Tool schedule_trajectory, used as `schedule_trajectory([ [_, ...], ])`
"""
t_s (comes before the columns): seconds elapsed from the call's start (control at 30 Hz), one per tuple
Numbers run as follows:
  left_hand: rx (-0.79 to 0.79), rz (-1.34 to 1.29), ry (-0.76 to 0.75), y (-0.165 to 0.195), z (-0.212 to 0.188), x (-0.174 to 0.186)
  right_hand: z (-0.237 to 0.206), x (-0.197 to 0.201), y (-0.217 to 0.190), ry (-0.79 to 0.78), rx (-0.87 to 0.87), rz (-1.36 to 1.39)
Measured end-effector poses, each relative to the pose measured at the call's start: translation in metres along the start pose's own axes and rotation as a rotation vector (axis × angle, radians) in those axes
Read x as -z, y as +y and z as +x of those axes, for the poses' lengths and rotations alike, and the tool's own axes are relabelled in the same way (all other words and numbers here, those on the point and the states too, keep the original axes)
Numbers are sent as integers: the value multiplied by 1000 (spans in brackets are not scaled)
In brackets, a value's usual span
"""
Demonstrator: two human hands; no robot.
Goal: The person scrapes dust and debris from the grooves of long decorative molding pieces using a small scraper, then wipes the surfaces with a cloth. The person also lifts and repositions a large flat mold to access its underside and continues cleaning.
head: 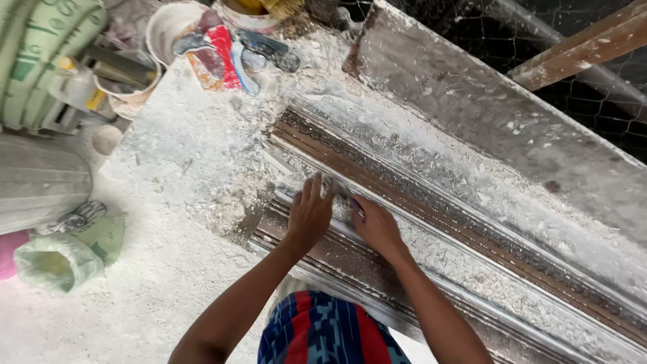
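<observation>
I see a long mould [472,249] running from the middle of the view down to the lower right, brown ridged channels between pale rails, caked in white plaster. It lies on a bench [195,148] dusted white all over. Above it a grey board [499,114] slants the same way, with wire mesh [472,27] behind. At far left stand green sacks [40,61], and below them an open bag [60,259] lies on the floor. At the bench's top corner sit white buckets [168,27] and a red-and-blue tool [222,57].

My left hand [309,216] lies flat on the mould's near end, fingers spread and straight, gripping nothing. My right hand [376,226] sits just beside it on the same rail, fingers curled toward a small grey piece [339,187] at the fingertips of both hands; I cannot tell whether it pinches that piece.
</observation>
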State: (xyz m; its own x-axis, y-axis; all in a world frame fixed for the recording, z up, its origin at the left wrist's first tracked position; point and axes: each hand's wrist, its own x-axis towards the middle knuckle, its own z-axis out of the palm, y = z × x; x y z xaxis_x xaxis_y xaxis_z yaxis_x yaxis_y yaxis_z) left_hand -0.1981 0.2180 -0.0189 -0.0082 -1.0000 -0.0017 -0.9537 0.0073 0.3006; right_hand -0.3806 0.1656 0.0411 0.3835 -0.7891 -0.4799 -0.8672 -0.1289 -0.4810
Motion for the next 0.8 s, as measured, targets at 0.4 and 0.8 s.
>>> schedule_trajectory([
  [0.4, -185, 570, -298, -1, 42, -28, 40, 0, -21, -28, 74, 79],
  [0.8, -41, -81, -357, 34, 42, 1, 10, 30, -16, -271, -230, -132],
])
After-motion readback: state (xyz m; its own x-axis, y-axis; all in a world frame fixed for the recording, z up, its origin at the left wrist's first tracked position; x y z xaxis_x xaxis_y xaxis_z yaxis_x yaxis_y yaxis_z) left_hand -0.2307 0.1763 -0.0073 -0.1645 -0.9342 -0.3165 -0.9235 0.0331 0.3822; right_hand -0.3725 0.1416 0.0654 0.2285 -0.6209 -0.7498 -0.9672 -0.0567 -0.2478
